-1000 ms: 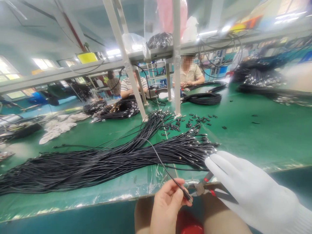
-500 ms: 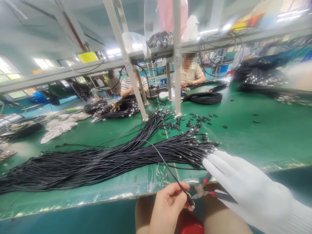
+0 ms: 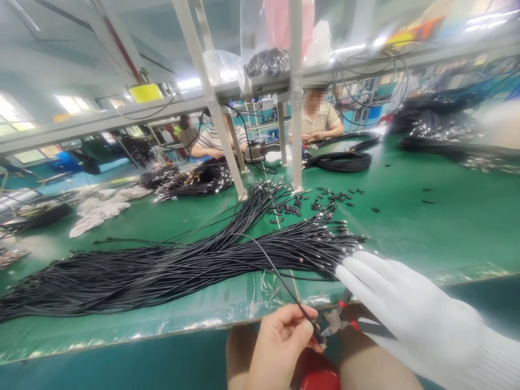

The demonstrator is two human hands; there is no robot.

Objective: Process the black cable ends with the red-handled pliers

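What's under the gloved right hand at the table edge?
Under the gloved right hand, red-handled pliers poke out, their head near the cable end pinched by the bare left hand. The glove covers most of the handles, so the grip is hidden.

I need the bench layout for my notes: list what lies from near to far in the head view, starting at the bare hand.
Left hand pinching a black cable → big bundle of black cables → scattered small black pieces → coiled black cable → seated person in striped shirt.
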